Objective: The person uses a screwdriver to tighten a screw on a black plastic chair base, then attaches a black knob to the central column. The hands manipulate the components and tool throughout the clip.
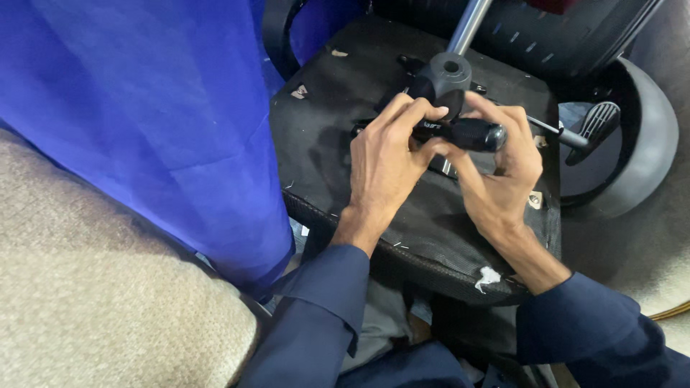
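Note:
An office chair lies upturned, the black underside of its seat (pixel 338 136) facing me. Both hands hold a black cylinder-shaped part (pixel 467 134) over the seat's mechanism. My left hand (pixel 388 162) wraps its left end with fingers curled on top. My right hand (pixel 503 172) grips its right end from below, thumb along the side. Just behind the part rises a black hub (pixel 449 72) with a silver gas-lift column (pixel 468 25) going up out of view.
A blue cloth (pixel 158 122) hangs at the left over a beige cushioned surface (pixel 93 287). A black lever with a paddle handle (pixel 593 126) sticks out right of the seat. A grey curved armrest (pixel 647 136) lies at the right. The chair's mesh back (pixel 546 36) is at the top.

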